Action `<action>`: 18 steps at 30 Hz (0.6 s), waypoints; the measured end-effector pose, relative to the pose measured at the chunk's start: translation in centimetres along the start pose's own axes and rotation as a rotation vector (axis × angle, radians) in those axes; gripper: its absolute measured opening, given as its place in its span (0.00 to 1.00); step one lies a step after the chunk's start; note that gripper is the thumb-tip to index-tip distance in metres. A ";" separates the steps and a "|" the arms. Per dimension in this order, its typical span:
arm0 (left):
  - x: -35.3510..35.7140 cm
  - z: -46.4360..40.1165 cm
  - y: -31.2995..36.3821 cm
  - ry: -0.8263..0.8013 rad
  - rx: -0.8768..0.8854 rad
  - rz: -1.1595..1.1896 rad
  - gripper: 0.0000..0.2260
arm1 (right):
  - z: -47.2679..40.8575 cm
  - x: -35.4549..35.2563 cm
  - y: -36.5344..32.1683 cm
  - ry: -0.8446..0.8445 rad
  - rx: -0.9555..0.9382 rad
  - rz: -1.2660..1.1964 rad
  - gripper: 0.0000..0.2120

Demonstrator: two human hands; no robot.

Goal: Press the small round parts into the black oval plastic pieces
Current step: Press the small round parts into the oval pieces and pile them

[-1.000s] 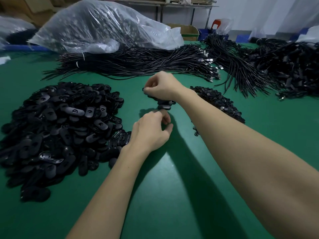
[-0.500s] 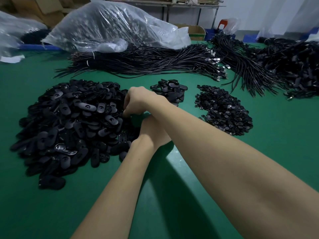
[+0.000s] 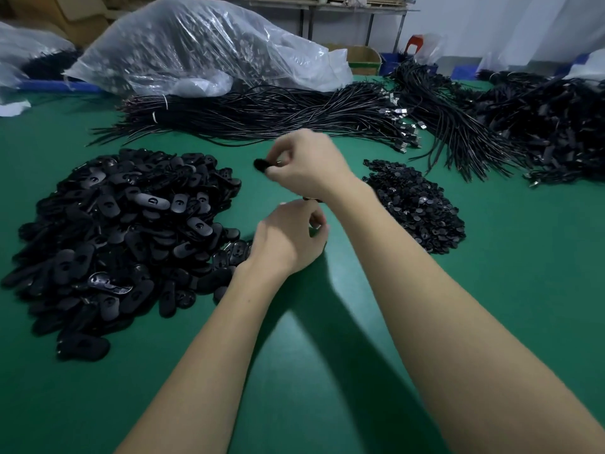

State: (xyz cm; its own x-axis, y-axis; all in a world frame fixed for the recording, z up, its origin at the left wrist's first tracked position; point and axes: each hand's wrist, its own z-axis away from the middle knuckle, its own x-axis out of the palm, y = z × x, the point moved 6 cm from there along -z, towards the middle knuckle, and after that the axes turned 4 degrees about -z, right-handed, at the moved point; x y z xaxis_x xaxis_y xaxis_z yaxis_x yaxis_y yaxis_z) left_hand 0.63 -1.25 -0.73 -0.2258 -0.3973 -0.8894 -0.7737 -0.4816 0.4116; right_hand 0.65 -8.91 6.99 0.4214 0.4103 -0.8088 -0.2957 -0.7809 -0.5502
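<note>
Both hands are over the middle of the green worktop, the right hand above and beyond the left hand. The right hand is curled closed, pinching a black oval piece that sticks out from its fingertips toward 9 o'clock, lifted clear of the surface. The left hand sits just below it at 6 o'clock, fingers bent inward and nearly closed; whether it has anything in its grip I cannot tell, since the fingers hide it and the motion blurs them.

At 9 o'clock from the hands lies the big heap of black oval pieces, its near edge just beside the left wrist. At 3 o'clock, behind the right forearm, sits the smaller heap of small round parts. A few dark pieces peek out between the two hands, mostly hidden by the right wrist.

Toward 12 o'clock a long bundle of black cables stretches across the worktop, with more tangled cables at 2 o'clock. Behind the bundle rests a large clear plastic bag, crumpled and full of dark stuff
</note>
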 end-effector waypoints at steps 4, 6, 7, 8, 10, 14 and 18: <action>-0.7 -0.1 -0.6 0.084 0.020 0.030 0.05 | 5.0 -3.4 6.3 0.189 0.117 -0.156 0.03; -0.6 -0.2 -0.7 0.088 0.030 0.038 0.04 | 7.4 -3.4 8.5 0.174 0.148 -0.186 0.05; -0.5 -0.3 -0.9 0.092 0.035 0.052 0.04 | 8.4 -3.2 9.2 0.153 0.156 -0.197 0.06; -0.4 -0.2 -0.9 0.100 0.038 0.062 0.05 | 9.2 -2.8 9.7 0.129 0.165 -0.218 0.07; -0.4 -0.1 -0.7 0.109 0.060 0.079 0.06 | 10.0 -2.2 10.3 0.083 0.171 -0.271 0.08; -0.4 0.0 -0.3 0.122 0.108 0.128 0.10 | 10.3 -2.1 11.1 0.092 0.179 -0.387 0.08; -0.4 0.1 -0.1 0.110 0.130 0.152 0.13 | 10.4 -1.8 11.4 0.050 0.194 -0.475 0.14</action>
State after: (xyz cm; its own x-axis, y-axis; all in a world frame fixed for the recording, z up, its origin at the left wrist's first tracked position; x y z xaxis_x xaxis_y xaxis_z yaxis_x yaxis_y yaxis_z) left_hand 0.75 -0.96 -0.48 -0.2850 -0.5436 -0.7895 -0.8074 -0.3077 0.5034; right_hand -12.39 -13.58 0.01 0.5872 0.6714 -0.4522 -0.2134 -0.4105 -0.8865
